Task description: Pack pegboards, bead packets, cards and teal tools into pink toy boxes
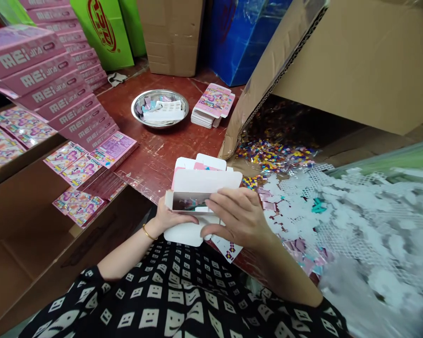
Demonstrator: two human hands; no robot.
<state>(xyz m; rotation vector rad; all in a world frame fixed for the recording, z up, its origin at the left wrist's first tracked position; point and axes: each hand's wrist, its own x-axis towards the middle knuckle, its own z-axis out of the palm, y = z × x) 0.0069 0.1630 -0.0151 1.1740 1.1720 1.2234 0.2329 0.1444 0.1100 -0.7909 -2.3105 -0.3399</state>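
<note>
Before me, worn dark-red wooden tabletop (155, 155), tall brown corrugated cardboard carton (171, 35) at the back, green printed bag (104, 30) beside it, blue plastic-wrapped bundle (239, 37), large tilted cardboard box (356, 61) at my right, even light.

Small open carton (197, 188) at centre front, over the near edge of the table (155, 150), left hand (169, 218) at its left end, right hand (238, 216) across its front. Behind it on the table: a bowl (160, 108) with small parts in it; just right of the bowl, a stack of flat cartons (213, 105). Left of the table: a leaning stack of boxes (56, 89), with loose boxes (91, 162) at its foot. Right of the carton: a tipped large cardboard box (338, 61), bags of beads (275, 157) in its mouth, and nearer, a heap of bagged grids (356, 220). Behind the bowl: an upright cardboard box (172, 35), a bag (104, 30) to its left
</note>
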